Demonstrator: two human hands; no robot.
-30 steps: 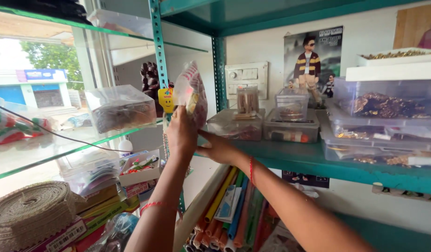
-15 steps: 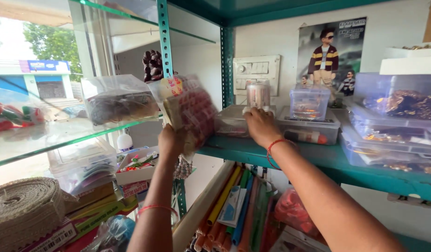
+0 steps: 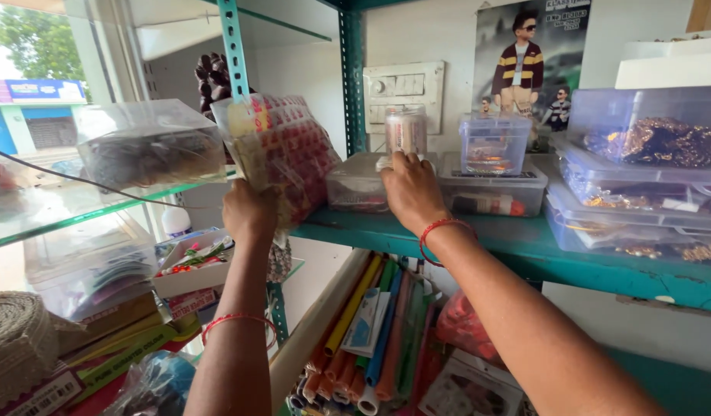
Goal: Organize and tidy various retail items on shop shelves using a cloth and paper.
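Observation:
My left hand [image 3: 249,213] is raised and grips a clear plastic packet of small red pieces [image 3: 282,150], held up in front of the teal shelf post [image 3: 234,58]. My right hand [image 3: 411,190] reaches onto the teal shelf [image 3: 525,250] and its fingers rest on the lid of a clear plastic box [image 3: 357,183]. A small clear cylinder jar [image 3: 405,129] stands on that box, just above my fingertips. Both wrists carry a red thread band.
More clear boxes [image 3: 494,142] of trims and beads [image 3: 652,139] line the shelf to the right. A clear bag-wrapped box [image 3: 151,146] sits on a glass shelf at left. Coloured paper rolls [image 3: 367,339] stand below. A switch plate [image 3: 404,86] and a poster hang on the wall.
My right hand moved from beside the packet to the clear box on the shelf. My left hand lowered and tilted the packet a little.

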